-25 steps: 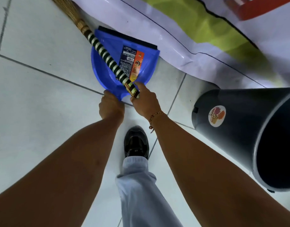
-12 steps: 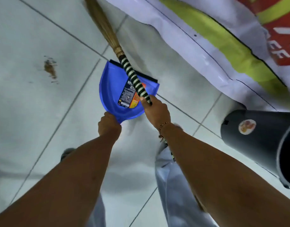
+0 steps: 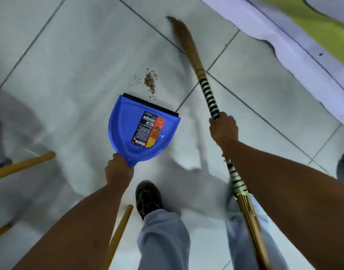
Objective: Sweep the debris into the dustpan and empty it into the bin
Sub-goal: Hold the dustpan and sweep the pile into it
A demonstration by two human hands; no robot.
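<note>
Broom (image 3: 208, 92) swung off dustpan (image 3: 128, 131); right hand (image 3: 223, 129) grips broom, left hand (image 3: 118, 170) grips dustpan; label (image 3: 148, 129) text unreadable

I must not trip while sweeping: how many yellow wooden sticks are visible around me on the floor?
3 wooden sticks: one at the left edge, a short piece at the lower left edge, one beside the left forearm near the shoe. More may lie outside the view.

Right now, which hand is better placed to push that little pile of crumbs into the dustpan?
Probably the right hand: it holds the broom, whose bristles lie beyond the debris. The left hand holds the dustpan, its lip facing the pile.
</note>
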